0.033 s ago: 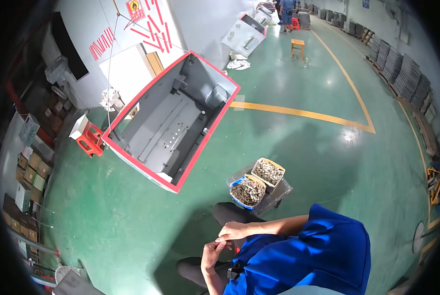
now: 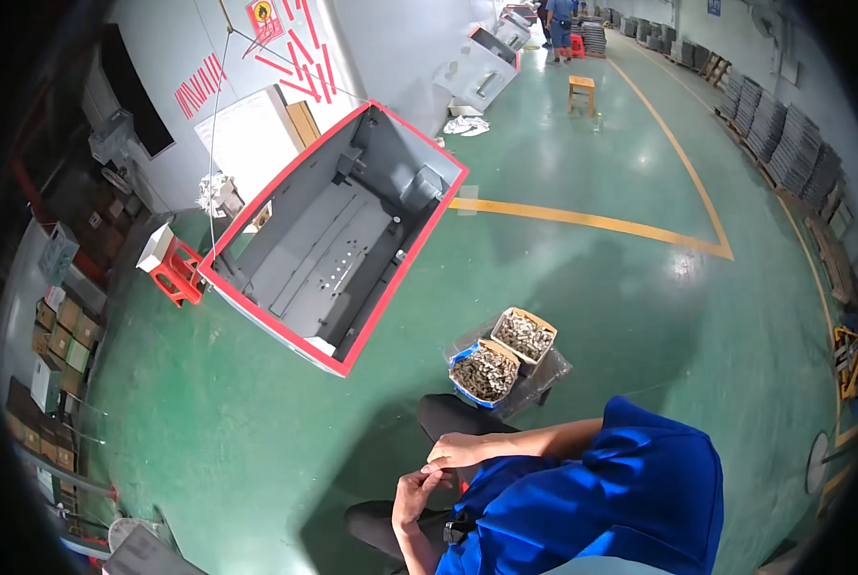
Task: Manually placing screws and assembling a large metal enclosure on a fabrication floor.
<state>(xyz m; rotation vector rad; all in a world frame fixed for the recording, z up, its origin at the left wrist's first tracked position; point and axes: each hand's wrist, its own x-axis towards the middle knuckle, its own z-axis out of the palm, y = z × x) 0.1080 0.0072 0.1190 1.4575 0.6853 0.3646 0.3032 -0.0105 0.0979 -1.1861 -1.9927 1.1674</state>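
My left hand [image 2: 413, 495] and my right hand [image 2: 457, 448] meet over my lap, fingertips pressed together. The fingers of both are closed; anything pinched between them is too small or hidden to make out. Just ahead of my right knee, two open boxes, one blue-edged [image 2: 455, 377] and one tan-edged [image 2: 552, 334], hold many small metal pieces [image 2: 487, 372]. They rest on a low stand partly covered in clear plastic [image 2: 555, 376]. Beyond them is a large open grey metal cabinet [image 2: 304, 251] with a red rim, tilted, with holes in its inner panel.
A red stool [image 2: 176, 272] with a white box on top stands left of the cabinet. A cord [image 2: 216, 144] runs down to the cabinet's rim. Farther off are a wooden stool [image 2: 580, 94], another cabinet [image 2: 478, 77] and a person [image 2: 558, 27]. Stacked grey panels [image 2: 784, 144] line the right wall.
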